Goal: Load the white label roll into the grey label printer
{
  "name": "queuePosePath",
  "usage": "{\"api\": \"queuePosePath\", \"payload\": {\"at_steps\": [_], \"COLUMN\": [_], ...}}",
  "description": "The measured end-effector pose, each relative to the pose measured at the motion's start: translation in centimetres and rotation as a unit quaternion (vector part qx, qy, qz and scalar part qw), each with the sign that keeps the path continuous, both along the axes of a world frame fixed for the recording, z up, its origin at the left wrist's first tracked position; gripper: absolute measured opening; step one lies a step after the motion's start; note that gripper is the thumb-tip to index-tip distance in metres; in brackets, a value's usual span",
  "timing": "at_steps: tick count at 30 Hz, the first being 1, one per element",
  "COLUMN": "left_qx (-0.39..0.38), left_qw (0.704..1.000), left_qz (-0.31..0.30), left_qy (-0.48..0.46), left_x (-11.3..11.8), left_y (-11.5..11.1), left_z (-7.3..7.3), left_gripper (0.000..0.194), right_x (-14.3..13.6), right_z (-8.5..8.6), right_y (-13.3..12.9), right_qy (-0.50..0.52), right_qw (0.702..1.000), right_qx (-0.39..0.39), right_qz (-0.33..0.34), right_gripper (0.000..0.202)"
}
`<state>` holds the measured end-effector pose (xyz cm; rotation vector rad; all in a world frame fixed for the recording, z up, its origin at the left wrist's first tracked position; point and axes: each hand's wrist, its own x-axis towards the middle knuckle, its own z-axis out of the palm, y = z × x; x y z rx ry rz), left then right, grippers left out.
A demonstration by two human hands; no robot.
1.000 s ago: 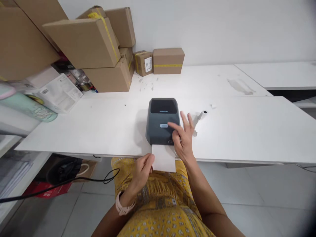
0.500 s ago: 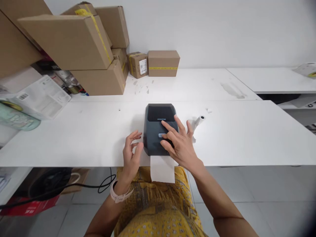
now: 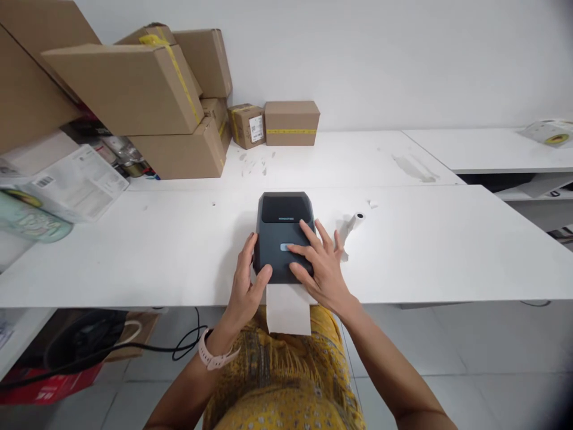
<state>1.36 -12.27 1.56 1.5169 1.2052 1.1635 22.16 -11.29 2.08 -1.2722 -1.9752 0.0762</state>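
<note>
Printer [image 3: 284, 234]: dark one, sitting close to the front edge of our white table [image 3: 425, 251], smack between our two hands. There's tiny lettering on the glossy top panel [image 3: 286, 208] that we can't make out.
Left hand [image 3: 245, 288]: loosely open, curved around the printer's left front corner, fingers along the side and thumb over the front part of the top. We can't tell whether every finger is really touching.
Right hand [image 3: 320, 260]: fingers fanned wide over the top, closed on nothing. We've got the index fingertip [image 3: 289, 248] on the pale blue button [image 3: 283, 246], thumb lower down toward the front. Pressing or just resting? Can't tell.
Paper sheet [image 3: 289, 310]: white, poking out of the printer's front and hanging past the table edge, above our yellow patterned clothes [image 3: 286, 394].
Paper roll [image 3: 357, 221]: small, white, lying near our right hand on its right side, loose end trailing back toward us.
Boxes: we have a cardboard stack [image 3: 125, 89] back left with yellow tape, then a small box [image 3: 245, 128] wearing a white label, and a wider box [image 3: 292, 122] right beside it.
Left end: white carton [image 3: 85, 179] with a barcode, mint-green bottle [image 3: 36, 221] near it.
Wrist: pale pink band [image 3: 215, 359] on our left.
</note>
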Motion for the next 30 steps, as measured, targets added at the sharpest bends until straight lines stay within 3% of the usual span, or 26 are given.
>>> {"api": "queuePosePath", "payload": {"at_steps": [4,7,15,21,30], "left_qx": [0.006,0.026,0.043,0.031,0.016], "left_qw": [1.0,1.0,0.999,0.995,0.99], "left_qz": [-0.011,0.0,-0.012,0.033,0.072], "left_qy": [0.005,0.006,-0.021,-0.093,-0.124], "left_x": [0.0,0.1,0.2,1.8,2.4], "left_y": [-0.2,-0.1,0.2,-0.2,-0.4], "left_z": [-1.3,-2.1,-3.1,-3.5,-3.8], "left_gripper": [0.083,0.087,0.092,0.09,0.091], "right_x": [0.6,0.1,-1.3,-2.5,-3.2], "right_z": [-3.1,-4.3,-4.3,-4.9,-4.6], "right_y": [-1.3,-2.1,-3.0,-3.1,-3.3], "right_qy": [0.076,0.147,0.274,0.356,0.408], "right_qw": [0.997,0.989,0.958,0.928,0.905], "right_qx": [0.003,-0.017,-0.086,-0.096,-0.112], "right_qz": [-0.005,-0.005,-0.01,-0.051,-0.045], "right_gripper": [0.051,0.07,0.071,0.07,0.065]}}
